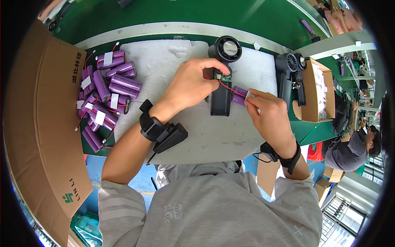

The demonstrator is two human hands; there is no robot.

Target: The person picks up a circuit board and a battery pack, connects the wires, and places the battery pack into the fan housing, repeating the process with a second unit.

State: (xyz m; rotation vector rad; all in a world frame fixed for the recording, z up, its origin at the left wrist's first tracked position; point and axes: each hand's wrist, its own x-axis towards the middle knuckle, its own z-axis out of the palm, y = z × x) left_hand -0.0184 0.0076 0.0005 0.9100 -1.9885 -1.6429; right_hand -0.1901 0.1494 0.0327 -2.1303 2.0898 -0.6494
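Note:
A black handheld fan (pixel 221 99) lies on the white foam sheet, its round head away from me and its handle open. A green circuit board (pixel 224 77) shows inside the handle. My left hand (pixel 191 82) grips the fan around this board with thumb and index finger. Red wires run from the board area to a purple battery pack (pixel 238 95) just right of the handle. My right hand (pixel 269 115) pinches that pack at its right end, where a white tab (pixel 249 95) shows. The wires' connector is too small to make out clearly.
Several purple battery packs (pixel 105 88) with wires are heaped left of the foam sheet (pixel 189 144). A tall cardboard box (pixel 49 111) stands at far left. On the right are more black fans (pixel 284 76) and an open carton (pixel 325 92). A person (pixel 349 150) sits beyond.

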